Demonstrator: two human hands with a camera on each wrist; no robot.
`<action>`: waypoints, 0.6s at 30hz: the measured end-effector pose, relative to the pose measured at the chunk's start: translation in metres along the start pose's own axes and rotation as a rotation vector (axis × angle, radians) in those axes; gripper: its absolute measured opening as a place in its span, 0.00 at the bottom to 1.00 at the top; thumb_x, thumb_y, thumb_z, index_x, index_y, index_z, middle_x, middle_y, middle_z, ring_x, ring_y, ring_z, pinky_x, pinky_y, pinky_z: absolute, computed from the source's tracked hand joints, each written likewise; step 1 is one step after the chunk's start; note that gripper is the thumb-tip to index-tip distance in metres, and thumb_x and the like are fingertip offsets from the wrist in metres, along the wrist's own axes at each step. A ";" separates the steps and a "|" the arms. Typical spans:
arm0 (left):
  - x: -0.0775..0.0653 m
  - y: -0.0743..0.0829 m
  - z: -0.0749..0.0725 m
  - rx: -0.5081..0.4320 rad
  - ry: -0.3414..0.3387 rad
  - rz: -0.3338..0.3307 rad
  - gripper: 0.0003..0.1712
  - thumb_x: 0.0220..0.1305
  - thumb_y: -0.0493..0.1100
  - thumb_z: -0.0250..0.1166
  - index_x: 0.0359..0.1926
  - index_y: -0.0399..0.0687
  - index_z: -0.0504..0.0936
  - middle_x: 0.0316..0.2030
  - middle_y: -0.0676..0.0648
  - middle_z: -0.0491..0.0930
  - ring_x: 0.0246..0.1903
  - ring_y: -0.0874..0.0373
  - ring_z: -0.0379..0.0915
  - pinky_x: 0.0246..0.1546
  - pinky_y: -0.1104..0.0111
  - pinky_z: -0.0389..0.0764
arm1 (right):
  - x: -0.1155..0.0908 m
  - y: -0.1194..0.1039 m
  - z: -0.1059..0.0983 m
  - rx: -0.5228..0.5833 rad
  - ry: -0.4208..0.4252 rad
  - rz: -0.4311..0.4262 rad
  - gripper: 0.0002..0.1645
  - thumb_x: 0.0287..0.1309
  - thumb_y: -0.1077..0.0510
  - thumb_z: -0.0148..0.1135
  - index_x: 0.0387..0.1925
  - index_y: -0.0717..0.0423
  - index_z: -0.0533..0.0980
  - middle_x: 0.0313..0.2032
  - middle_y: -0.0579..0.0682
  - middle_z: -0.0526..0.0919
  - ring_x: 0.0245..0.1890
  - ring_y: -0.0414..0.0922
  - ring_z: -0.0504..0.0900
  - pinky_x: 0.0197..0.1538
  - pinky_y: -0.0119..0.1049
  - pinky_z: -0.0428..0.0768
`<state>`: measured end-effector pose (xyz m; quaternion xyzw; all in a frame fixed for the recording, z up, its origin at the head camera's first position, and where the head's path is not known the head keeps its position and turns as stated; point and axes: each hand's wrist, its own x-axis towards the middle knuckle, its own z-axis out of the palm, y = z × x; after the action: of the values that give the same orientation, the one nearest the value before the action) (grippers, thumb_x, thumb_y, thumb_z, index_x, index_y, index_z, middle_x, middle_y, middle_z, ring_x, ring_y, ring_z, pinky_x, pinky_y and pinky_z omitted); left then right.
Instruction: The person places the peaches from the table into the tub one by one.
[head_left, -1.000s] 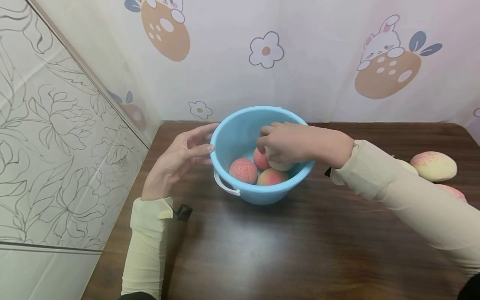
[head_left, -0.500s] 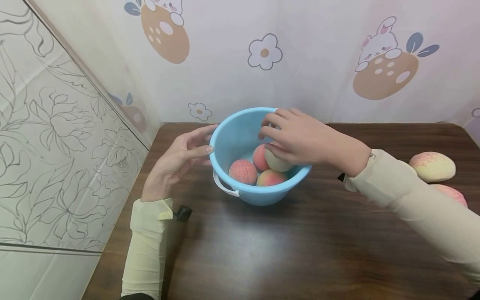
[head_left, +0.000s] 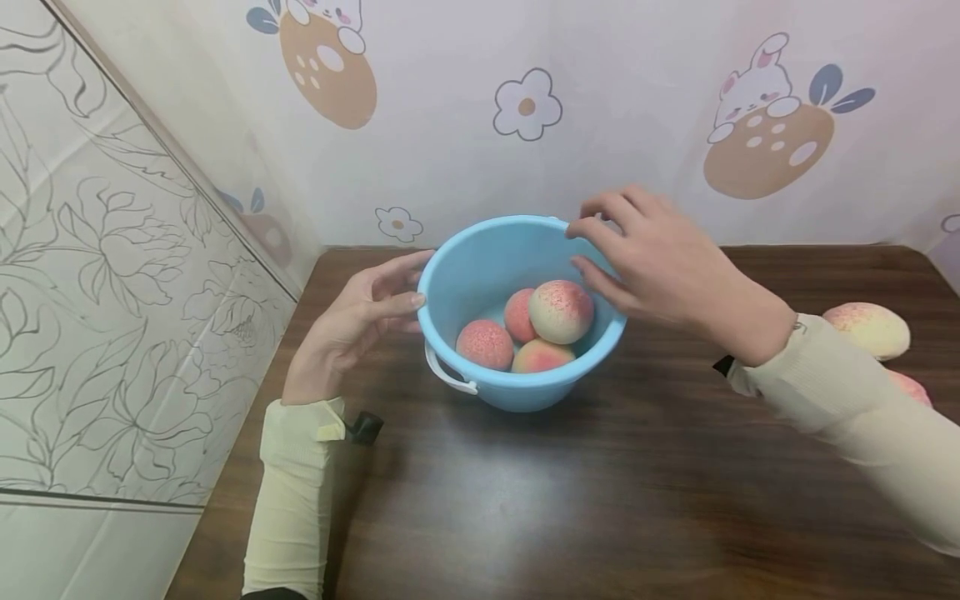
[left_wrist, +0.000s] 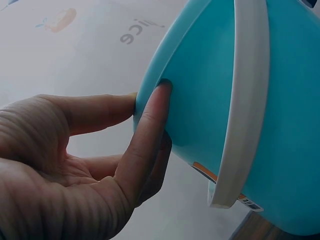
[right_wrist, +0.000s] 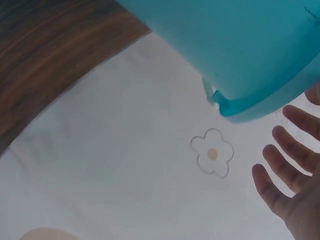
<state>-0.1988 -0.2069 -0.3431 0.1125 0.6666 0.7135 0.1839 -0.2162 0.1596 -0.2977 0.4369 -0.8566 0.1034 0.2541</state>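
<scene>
A light blue bucket (head_left: 517, 392) with a white handle (head_left: 450, 373) stands on the table. Several peaches lie inside it, among them a pale one with a pink top (head_left: 561, 311) above a red-and-yellow one (head_left: 543, 357) and a red one (head_left: 485, 345). My left hand (head_left: 352, 321) holds the bucket's rim at the left; in the left wrist view, the thumb is at the edge and a finger lies along the outer wall (left_wrist: 200, 100). Over the right rim, my right hand (head_left: 660, 258) has its fingers spread and loosely bent, with nothing in them.
On the right of the brown wooden table (head_left: 525, 500) lie a yellow-pink peach (head_left: 870, 329) and a pink one (head_left: 911, 387), partly behind the right sleeve. A printed curtain (head_left: 615, 108) hangs behind, and a flower-patterned panel (head_left: 127, 275) rises at the left.
My right hand has let go of the pale peach, leaving it in the bucket, and has moved up and right to the rim. The left hand stays in place on the bucket.
</scene>
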 end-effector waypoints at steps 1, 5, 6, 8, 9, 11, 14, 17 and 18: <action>0.000 0.000 0.000 0.001 -0.002 0.002 0.37 0.66 0.31 0.65 0.76 0.47 0.70 0.58 0.39 0.81 0.50 0.50 0.85 0.47 0.56 0.91 | -0.003 0.001 -0.001 -0.005 -0.001 0.023 0.20 0.66 0.54 0.63 0.54 0.62 0.80 0.51 0.63 0.80 0.50 0.61 0.77 0.48 0.57 0.82; 0.001 -0.001 -0.001 -0.008 -0.012 0.006 0.37 0.66 0.31 0.64 0.76 0.46 0.70 0.57 0.39 0.80 0.49 0.50 0.85 0.48 0.56 0.91 | -0.018 0.006 -0.009 -0.007 0.005 0.112 0.19 0.67 0.55 0.61 0.54 0.61 0.80 0.54 0.63 0.80 0.54 0.61 0.76 0.49 0.58 0.83; 0.001 -0.001 -0.001 -0.010 -0.014 0.006 0.37 0.66 0.31 0.64 0.76 0.46 0.70 0.57 0.39 0.80 0.49 0.49 0.85 0.48 0.56 0.91 | -0.022 0.008 -0.011 -0.008 0.008 0.127 0.19 0.67 0.55 0.62 0.54 0.62 0.80 0.54 0.63 0.80 0.54 0.61 0.76 0.49 0.58 0.82; 0.002 -0.001 -0.001 -0.013 -0.016 0.005 0.37 0.66 0.31 0.64 0.76 0.46 0.70 0.58 0.38 0.80 0.49 0.49 0.85 0.48 0.56 0.91 | -0.030 0.012 -0.014 -0.010 0.011 0.157 0.19 0.66 0.56 0.63 0.54 0.62 0.80 0.55 0.63 0.80 0.54 0.61 0.76 0.47 0.58 0.82; 0.002 -0.001 -0.001 -0.012 -0.016 0.005 0.37 0.66 0.31 0.64 0.76 0.46 0.70 0.58 0.38 0.80 0.49 0.49 0.85 0.48 0.56 0.91 | -0.034 0.014 -0.016 -0.011 0.012 0.170 0.19 0.65 0.57 0.64 0.54 0.62 0.80 0.55 0.63 0.79 0.54 0.62 0.76 0.47 0.59 0.81; 0.002 -0.001 0.000 -0.015 -0.017 0.004 0.37 0.66 0.31 0.64 0.76 0.46 0.70 0.58 0.37 0.79 0.50 0.49 0.85 0.49 0.56 0.91 | -0.043 0.019 -0.019 -0.015 0.017 0.192 0.19 0.64 0.58 0.65 0.54 0.63 0.80 0.54 0.64 0.79 0.53 0.62 0.76 0.46 0.59 0.80; 0.002 -0.001 -0.001 -0.017 -0.018 0.002 0.37 0.66 0.31 0.64 0.76 0.46 0.70 0.58 0.38 0.79 0.49 0.50 0.85 0.49 0.56 0.90 | -0.054 0.025 -0.024 -0.026 0.021 0.222 0.19 0.64 0.59 0.64 0.54 0.63 0.79 0.53 0.64 0.79 0.51 0.63 0.76 0.45 0.59 0.78; 0.001 -0.001 -0.002 -0.012 -0.018 -0.001 0.37 0.66 0.31 0.64 0.76 0.46 0.69 0.57 0.39 0.80 0.49 0.50 0.85 0.49 0.56 0.90 | -0.064 0.030 -0.027 -0.033 0.025 0.239 0.19 0.65 0.58 0.62 0.54 0.64 0.79 0.51 0.64 0.79 0.50 0.63 0.75 0.47 0.58 0.76; 0.001 -0.001 -0.002 -0.011 -0.018 -0.001 0.37 0.66 0.32 0.63 0.76 0.46 0.69 0.57 0.39 0.80 0.49 0.50 0.85 0.49 0.56 0.90 | -0.067 0.032 -0.028 -0.035 0.029 0.243 0.19 0.66 0.58 0.61 0.54 0.64 0.79 0.50 0.64 0.79 0.49 0.63 0.75 0.47 0.57 0.75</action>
<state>-0.2004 -0.2088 -0.3439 0.1176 0.6611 0.7159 0.1911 -0.1992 0.2366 -0.3077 0.3237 -0.9013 0.1247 0.2596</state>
